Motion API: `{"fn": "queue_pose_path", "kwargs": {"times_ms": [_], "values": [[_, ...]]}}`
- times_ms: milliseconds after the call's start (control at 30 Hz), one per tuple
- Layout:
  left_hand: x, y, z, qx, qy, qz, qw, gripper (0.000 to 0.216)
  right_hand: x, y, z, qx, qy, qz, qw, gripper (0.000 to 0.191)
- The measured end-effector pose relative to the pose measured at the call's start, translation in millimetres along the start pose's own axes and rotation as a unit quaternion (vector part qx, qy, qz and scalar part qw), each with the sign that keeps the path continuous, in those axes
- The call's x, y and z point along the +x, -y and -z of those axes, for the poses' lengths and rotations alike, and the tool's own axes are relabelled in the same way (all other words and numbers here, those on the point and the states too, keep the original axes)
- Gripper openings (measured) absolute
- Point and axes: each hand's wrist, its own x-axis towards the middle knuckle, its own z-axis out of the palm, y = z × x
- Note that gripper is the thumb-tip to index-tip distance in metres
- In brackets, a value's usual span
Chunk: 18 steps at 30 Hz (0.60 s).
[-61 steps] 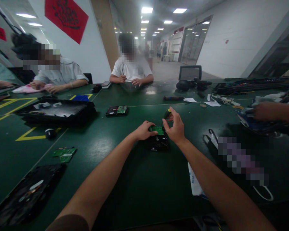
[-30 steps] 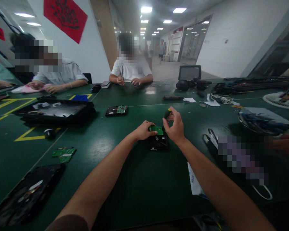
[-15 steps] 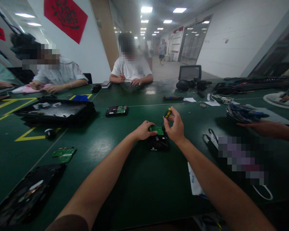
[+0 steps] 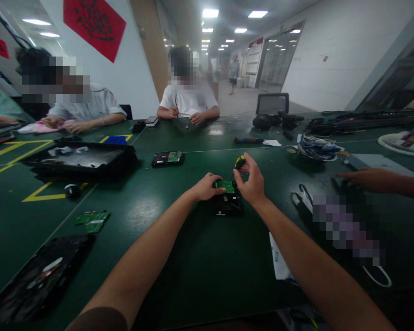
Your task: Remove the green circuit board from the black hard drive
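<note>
A black hard drive (image 4: 227, 205) with a green circuit board (image 4: 225, 185) on top lies on the green table (image 4: 200, 257) in front of me. My left hand (image 4: 206, 186) is closed on the drive's left far corner and holds it down. My right hand (image 4: 251, 181) pinches the yellow-and-black handle of a small screwdriver (image 4: 239, 162), which stands upright over the board's right edge.
A second hard drive (image 4: 167, 158) lies further back, a black tray (image 4: 77, 158) to the left, and loose green boards (image 4: 92, 219) at near left. A co-worker's arm (image 4: 382, 181) reaches in from the right near a bundle of cables (image 4: 315, 149). Two people sit across the table.
My hands stay on the drive and screwdriver, fingers shifting slightly on the handle. The co-worker's arm at right has moved the cable bundle leftward and further back on the table.
</note>
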Motion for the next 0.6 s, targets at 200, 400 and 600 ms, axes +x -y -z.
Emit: {"fn": "queue_pose_path", "kwargs": {"times_ms": [200, 400, 600], "values": [[-0.5, -0.5, 0.7, 0.0, 0.001, 0.0, 1.0, 0.066, 1.9, 1.7, 2.6, -0.012, 0.006, 0.025, 1.0, 0.069], [-1.1, -1.6, 1.2, -0.004, -0.003, 0.001, 1.0, 0.064, 2.5, 1.6, 0.9, -0.01, 0.003, 0.02, 1.0, 0.068], [-0.7, -1.2, 1.9, -0.013, 0.002, 0.008, 1.0, 0.064, 3.4, 2.6, 3.0, -0.016, 0.014, 0.024, 0.999, 0.069]]}}
